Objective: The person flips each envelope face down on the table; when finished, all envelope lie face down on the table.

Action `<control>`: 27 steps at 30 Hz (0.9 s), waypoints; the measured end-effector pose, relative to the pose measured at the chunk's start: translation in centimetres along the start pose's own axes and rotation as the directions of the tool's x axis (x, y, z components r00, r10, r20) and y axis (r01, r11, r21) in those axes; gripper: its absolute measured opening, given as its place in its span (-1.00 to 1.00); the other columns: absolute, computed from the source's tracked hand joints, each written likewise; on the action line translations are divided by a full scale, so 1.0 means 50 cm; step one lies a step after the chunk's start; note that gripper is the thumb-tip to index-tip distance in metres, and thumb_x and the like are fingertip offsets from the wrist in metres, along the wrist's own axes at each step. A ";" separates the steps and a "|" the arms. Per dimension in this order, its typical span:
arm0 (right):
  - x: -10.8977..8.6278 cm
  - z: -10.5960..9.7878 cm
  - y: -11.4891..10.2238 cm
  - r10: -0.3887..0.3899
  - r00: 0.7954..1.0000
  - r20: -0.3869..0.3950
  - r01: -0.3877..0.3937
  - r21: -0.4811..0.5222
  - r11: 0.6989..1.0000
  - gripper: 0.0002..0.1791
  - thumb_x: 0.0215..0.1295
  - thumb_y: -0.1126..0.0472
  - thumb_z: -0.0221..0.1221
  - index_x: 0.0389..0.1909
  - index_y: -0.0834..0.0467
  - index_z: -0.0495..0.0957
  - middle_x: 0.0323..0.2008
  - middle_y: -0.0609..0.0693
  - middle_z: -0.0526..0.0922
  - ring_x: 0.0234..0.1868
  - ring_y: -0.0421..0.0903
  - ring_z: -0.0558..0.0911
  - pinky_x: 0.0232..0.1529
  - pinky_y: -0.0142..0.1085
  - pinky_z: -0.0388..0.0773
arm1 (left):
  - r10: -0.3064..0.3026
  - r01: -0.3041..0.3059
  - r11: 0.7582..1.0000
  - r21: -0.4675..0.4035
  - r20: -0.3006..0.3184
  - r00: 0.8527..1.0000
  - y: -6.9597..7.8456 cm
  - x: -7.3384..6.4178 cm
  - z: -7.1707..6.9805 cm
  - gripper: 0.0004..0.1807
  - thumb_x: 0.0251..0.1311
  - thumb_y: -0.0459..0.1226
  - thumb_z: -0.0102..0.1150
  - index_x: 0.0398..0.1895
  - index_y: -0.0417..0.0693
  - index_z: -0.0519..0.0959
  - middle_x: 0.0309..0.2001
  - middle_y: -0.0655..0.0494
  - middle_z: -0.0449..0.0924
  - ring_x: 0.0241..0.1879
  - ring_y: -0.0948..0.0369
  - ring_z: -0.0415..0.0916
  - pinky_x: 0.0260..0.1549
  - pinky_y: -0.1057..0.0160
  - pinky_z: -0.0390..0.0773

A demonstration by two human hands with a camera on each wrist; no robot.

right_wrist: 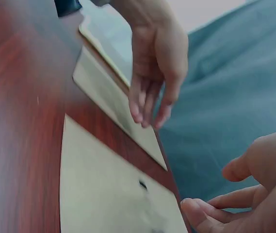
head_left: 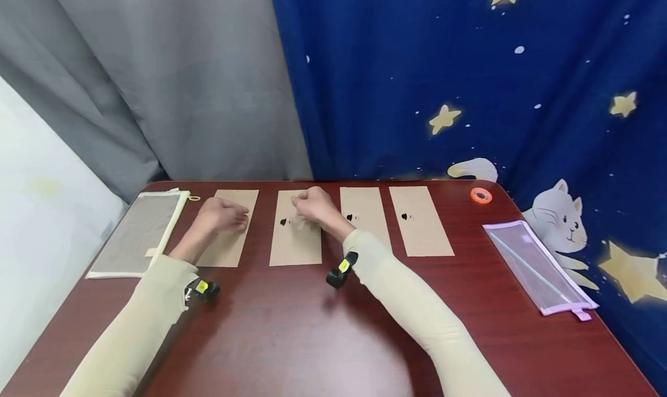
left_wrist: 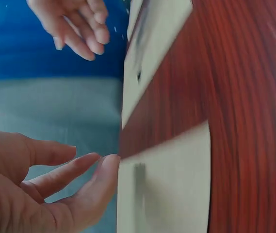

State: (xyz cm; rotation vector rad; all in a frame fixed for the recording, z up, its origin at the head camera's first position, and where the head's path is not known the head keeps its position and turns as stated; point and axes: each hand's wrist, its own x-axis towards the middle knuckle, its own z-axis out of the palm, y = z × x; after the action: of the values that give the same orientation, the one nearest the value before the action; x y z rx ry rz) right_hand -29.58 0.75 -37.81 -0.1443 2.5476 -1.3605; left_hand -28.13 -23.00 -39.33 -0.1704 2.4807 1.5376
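Four tan paper rectangles lie in a row on the table, perhaps notebooks or envelopes; which, I cannot tell. My left hand [head_left: 223, 214] hovers over the leftmost tan rectangle [head_left: 229, 252], its fingers loosely bent with nothing between them. Above the second tan rectangle [head_left: 283, 249], marked with a small black hat print, is my right hand [head_left: 315, 205]. In the right wrist view, the right hand's fingers [right_wrist: 230, 201] are relaxed and hold nothing. A third tan rectangle [head_left: 365, 203] is partly hidden by the right forearm. The fourth tan rectangle [head_left: 429, 235] lies farther right.
A white-edged mesh zip pouch [head_left: 138, 229] lies at the table's left. On the right are an orange ring-shaped item [head_left: 480, 195] and a purple-edged mesh pouch [head_left: 539, 269] with a pale thin stick in it. Grey and blue curtains hang behind the table's back edge.
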 end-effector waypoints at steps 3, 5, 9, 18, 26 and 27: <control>0.004 -0.028 0.028 0.015 1.000 0.015 -0.015 0.048 0.999 -0.63 0.52 0.11 0.07 0.03 0.30 0.68 -0.28 0.13 0.72 -0.06 0.14 0.73 -0.11 -0.27 0.72 | -0.029 0.030 0.999 -0.020 0.042 0.999 0.010 0.001 0.024 -0.58 0.49 -0.38 -0.10 0.22 -0.59 0.44 -0.18 -0.09 0.73 -0.34 0.34 0.68 -0.10 0.28 0.76; 0.005 -0.042 0.045 0.034 0.999 0.038 -0.038 0.099 0.994 -0.59 0.54 0.13 0.05 0.14 0.37 0.59 -0.10 0.24 0.71 0.02 0.14 0.71 0.01 -0.23 0.73 | -0.050 0.052 0.998 -0.025 0.063 0.997 0.016 0.003 0.039 -0.58 0.50 -0.38 -0.09 0.25 -0.57 0.42 -0.01 -0.27 0.67 -0.25 0.28 0.69 -0.04 0.29 0.74; 0.005 -0.057 0.071 0.101 0.993 0.057 -0.110 0.182 0.977 -0.55 0.55 0.17 0.03 0.23 0.44 0.47 0.09 0.36 0.63 0.08 0.16 0.70 0.07 -0.18 0.73 | -0.083 0.085 0.996 -0.023 0.088 0.993 0.023 0.006 0.065 -0.55 0.50 -0.34 -0.06 0.31 -0.52 0.39 0.27 -0.41 0.47 0.06 0.09 0.66 0.09 0.27 0.69; 0.010 -0.052 0.091 0.162 0.976 0.146 -0.201 0.316 0.927 -0.48 0.56 0.19 0.01 0.31 0.51 0.33 0.11 0.41 0.63 0.12 0.17 0.69 0.13 -0.16 0.70 | -0.135 0.139 0.989 -0.047 0.088 0.987 0.031 0.004 0.074 -0.47 0.56 -0.26 -0.17 0.39 -0.52 0.26 0.33 -0.37 0.40 -0.18 0.37 0.67 0.07 0.34 0.68; -0.001 -0.071 0.099 0.229 0.958 0.170 -0.280 0.395 0.875 -0.50 0.57 0.17 0.00 0.36 0.40 0.34 0.16 0.35 0.62 0.16 0.13 0.68 0.19 -0.15 0.68 | -0.153 0.169 0.978 -0.124 0.128 0.980 0.053 0.007 0.092 -0.48 0.56 -0.27 -0.19 0.41 -0.50 0.25 0.15 -0.27 0.48 -0.35 0.41 0.62 -0.18 0.48 0.70; -0.002 -0.073 0.100 0.231 0.958 0.172 -0.282 0.402 0.871 -0.50 0.57 0.16 0.00 0.36 0.39 0.34 0.18 0.35 0.61 0.18 0.14 0.67 0.20 -0.14 0.67 | -0.155 0.172 0.977 -0.130 0.132 0.979 0.055 0.008 0.094 -0.48 0.55 -0.28 -0.19 0.40 -0.51 0.26 0.10 -0.23 0.49 -0.37 0.41 0.60 -0.22 0.50 0.69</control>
State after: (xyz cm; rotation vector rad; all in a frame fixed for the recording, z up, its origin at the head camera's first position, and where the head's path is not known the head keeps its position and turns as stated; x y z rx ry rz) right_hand -30.28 6.49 -39.98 0.1846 2.0252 -1.6937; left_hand -28.54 -17.55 -39.06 -0.2876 2.2074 1.6025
